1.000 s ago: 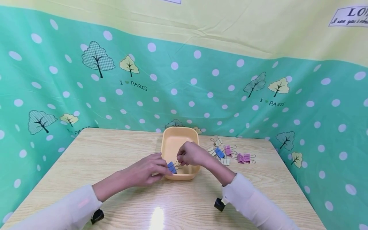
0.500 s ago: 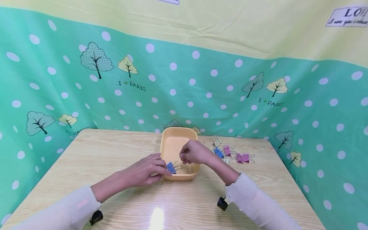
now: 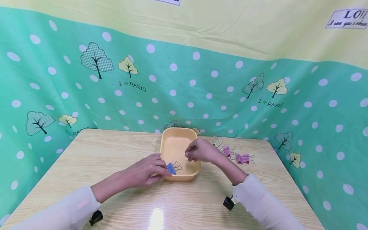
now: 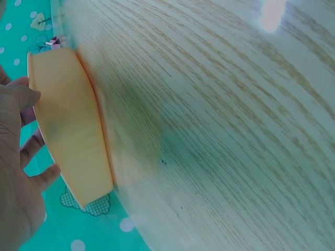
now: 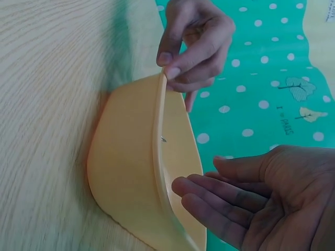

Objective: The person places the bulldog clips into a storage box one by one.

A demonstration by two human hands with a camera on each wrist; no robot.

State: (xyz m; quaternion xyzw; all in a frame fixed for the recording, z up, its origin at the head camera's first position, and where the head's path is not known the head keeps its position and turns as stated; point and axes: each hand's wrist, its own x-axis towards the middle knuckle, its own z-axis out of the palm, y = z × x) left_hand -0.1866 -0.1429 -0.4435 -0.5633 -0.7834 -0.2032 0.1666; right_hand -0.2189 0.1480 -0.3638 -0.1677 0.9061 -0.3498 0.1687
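I saw left hand [image 3: 149,169] pinching the rim of the orange bin [image 3: 176,145] | right hand [image 3: 203,150] hovered over its right side, fingers loose, holding nothing | bin sat just below frame centre, blue clip [image 3: 171,168] inside, lower left

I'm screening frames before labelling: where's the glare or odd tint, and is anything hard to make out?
Head view: white glare on the table near the bottom edge; left wrist view: glare at top right, a greenish tint beside the box, and clips too small to read clearly; right wrist view: a soft greenish band on the table.
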